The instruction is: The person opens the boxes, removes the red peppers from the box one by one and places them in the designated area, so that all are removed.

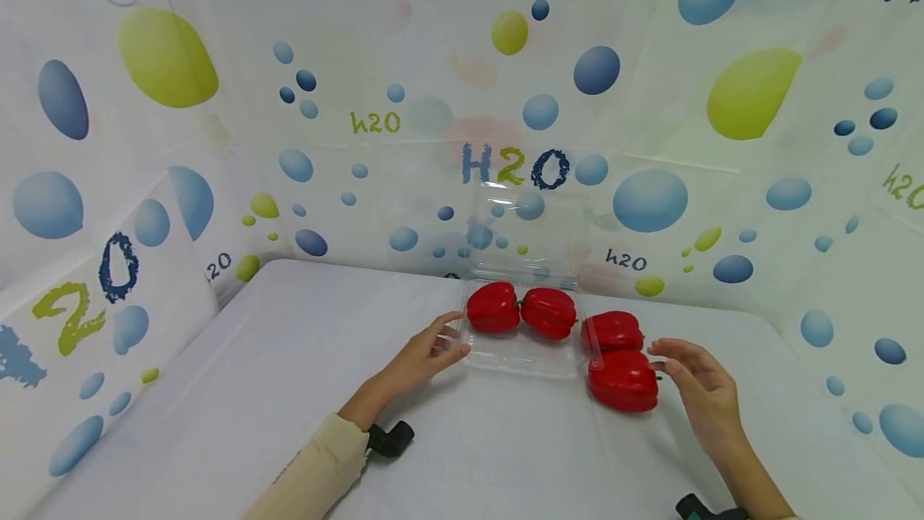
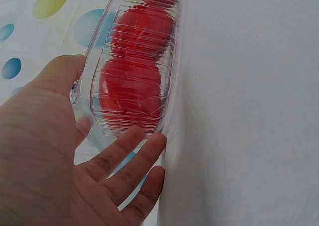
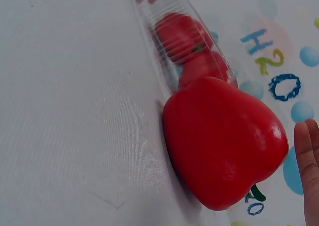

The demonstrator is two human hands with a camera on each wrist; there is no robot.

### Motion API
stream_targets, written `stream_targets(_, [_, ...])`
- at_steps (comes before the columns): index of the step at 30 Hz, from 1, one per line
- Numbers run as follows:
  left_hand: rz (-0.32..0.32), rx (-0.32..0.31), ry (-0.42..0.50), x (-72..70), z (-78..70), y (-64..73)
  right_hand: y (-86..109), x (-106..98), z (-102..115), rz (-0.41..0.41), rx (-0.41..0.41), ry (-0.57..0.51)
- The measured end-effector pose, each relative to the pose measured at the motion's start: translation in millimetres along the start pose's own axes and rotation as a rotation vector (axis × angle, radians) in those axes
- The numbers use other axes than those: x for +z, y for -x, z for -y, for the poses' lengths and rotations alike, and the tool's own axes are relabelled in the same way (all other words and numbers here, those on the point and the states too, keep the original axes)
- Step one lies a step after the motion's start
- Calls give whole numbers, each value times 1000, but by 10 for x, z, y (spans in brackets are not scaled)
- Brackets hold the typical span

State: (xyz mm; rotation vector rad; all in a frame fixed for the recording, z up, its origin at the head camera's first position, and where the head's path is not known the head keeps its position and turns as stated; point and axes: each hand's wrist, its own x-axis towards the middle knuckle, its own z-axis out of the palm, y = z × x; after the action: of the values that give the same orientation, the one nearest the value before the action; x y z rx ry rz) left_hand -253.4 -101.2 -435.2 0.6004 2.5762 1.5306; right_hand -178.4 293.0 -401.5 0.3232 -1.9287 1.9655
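Note:
A clear plastic container point(image 1: 516, 361) stands on the table with its lid point(image 1: 541, 219) raised at the back. Inside it, two red bell peppers point(image 1: 492, 308) sit side by side. Two more bell peppers point(image 1: 624, 381) lie on the table just right of it, one behind the other. My left hand point(image 1: 422, 355) is at the container's left side; its thumb point(image 2: 72, 69) rests by the rim and its extended fingers spread along the ribbed wall. With relaxed fingers and nothing in them, my right hand point(image 1: 703, 392) hovers beside the two loose peppers.
A white cloth covers the table point(image 1: 289, 359). Behind it hangs a patterned curtain point(image 1: 404, 38) with blue and green drops, close behind the raised lid. Dark wrist cameras point(image 1: 392, 439) are strapped to both wrists.

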Motion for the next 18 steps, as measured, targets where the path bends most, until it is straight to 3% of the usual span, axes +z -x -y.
stream_targets(12, [-1, 10, 0, 13, 22, -14, -23, 116, 27, 45, -35, -23])
stream_targets(18, [0, 10, 0, 8, 20, -11, -40, 183, 2, 106, -62, -53])
